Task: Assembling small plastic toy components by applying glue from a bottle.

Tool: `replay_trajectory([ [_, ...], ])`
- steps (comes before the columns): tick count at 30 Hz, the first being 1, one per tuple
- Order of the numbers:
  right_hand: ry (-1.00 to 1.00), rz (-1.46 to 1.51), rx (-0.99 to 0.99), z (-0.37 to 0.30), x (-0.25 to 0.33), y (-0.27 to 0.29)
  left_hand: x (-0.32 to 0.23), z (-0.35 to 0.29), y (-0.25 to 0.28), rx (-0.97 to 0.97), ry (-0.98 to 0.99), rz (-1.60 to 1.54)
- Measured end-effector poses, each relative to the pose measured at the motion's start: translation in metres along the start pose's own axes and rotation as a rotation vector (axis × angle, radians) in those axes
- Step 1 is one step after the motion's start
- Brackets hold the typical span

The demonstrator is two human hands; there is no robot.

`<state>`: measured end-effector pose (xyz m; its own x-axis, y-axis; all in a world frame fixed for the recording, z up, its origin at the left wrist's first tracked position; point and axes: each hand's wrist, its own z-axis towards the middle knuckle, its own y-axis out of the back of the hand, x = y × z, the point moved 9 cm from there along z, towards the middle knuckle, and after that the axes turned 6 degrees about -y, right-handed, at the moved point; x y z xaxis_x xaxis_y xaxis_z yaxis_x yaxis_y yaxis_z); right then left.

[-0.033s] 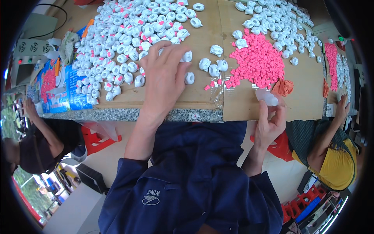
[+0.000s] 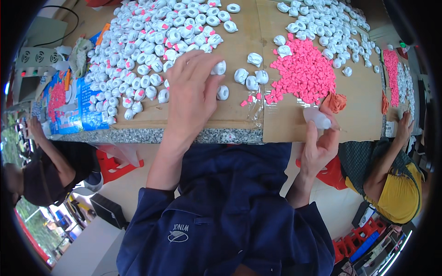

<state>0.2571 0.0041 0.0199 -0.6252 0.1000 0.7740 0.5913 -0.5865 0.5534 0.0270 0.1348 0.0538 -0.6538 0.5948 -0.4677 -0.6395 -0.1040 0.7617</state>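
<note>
Reaching forward, left hand (image 2: 191, 89) lies palm-down on the cardboard sheet (image 2: 230, 115) covering the desk (image 2: 152, 135), fingers spread and loosely curled. Fingertips touch one white plastic piece (image 2: 219, 68); nothing is closed in this grip yet. A second white piece (image 2: 223, 92) sits just beside the thumb, on its right.

Right hand (image 2: 320, 142) is held at the near desk edge, its grip pinched shut on a small translucent white part (image 2: 317, 117), long axis running up-left to down-right.

Pink pellet heap (image 2: 304, 71) lies up and left of the right hand, nearer to it than to the left. Large spread of white pieces (image 2: 152, 41) fills the far left.

Co-workers sit at either side; red stools on a pale floor.
</note>
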Motion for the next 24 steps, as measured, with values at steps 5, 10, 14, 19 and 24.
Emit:
replay_trajectory([
  [5, -0.124, 0.577, 0.201, -0.011, 0.017, -0.003, -0.004, -0.038, -0.020, 0.052, 0.270, -1.115],
  [10, -0.020, 0.528, 0.382, -0.015, 0.031, -0.015, -0.011, -0.060, -0.039, 0.169, 0.443, -1.309],
  [14, -0.084, 0.512, 0.383, -0.012, 0.037, -0.018, -0.009, -0.068, -0.042, 0.096, 0.511, -1.249],
  [19, -0.128, 0.493, 0.445, -0.017, 0.035, -0.028, -0.010, -0.070, -0.044, 0.132, 0.504, -1.212],
  [24, -0.170, 0.477, 0.458, -0.019, 0.034, -0.031, -0.011, -0.071, -0.046, 0.168, 0.506, -1.145],
])
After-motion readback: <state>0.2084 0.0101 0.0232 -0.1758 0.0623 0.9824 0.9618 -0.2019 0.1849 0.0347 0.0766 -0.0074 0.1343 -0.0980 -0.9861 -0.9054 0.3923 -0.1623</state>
